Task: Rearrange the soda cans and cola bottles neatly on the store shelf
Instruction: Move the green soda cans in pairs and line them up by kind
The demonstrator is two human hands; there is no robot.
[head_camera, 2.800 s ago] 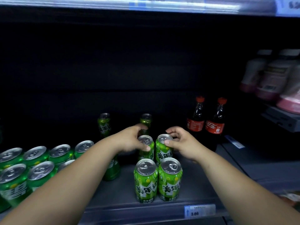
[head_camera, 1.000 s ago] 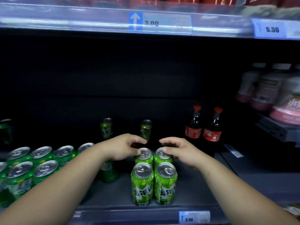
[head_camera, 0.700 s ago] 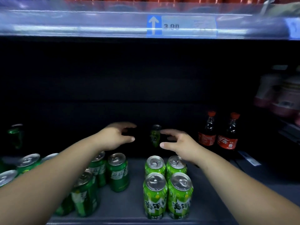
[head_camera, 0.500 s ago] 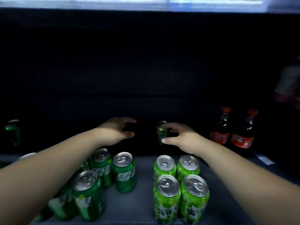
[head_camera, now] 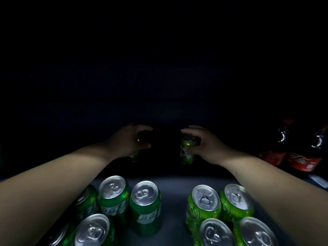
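Soda cans: two strays at dark shelf rear now both in grasp; 0.5 s ago hands only reaching. Right hand (head_camera: 207,146) wrapped round light-green can (head_camera: 187,150). Left hand (head_camera: 132,140) curled over dark can (head_camera: 135,153), mostly hidden. Judged: pull-forward to front groups (head_camera: 220,212) next. Cola bottles (head_camera: 291,153) far right, untouched.

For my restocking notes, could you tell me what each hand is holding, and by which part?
Right hand grips a light green aluminium can around its top rim. Left hand wraps the upper part of a dark, barely visible can.
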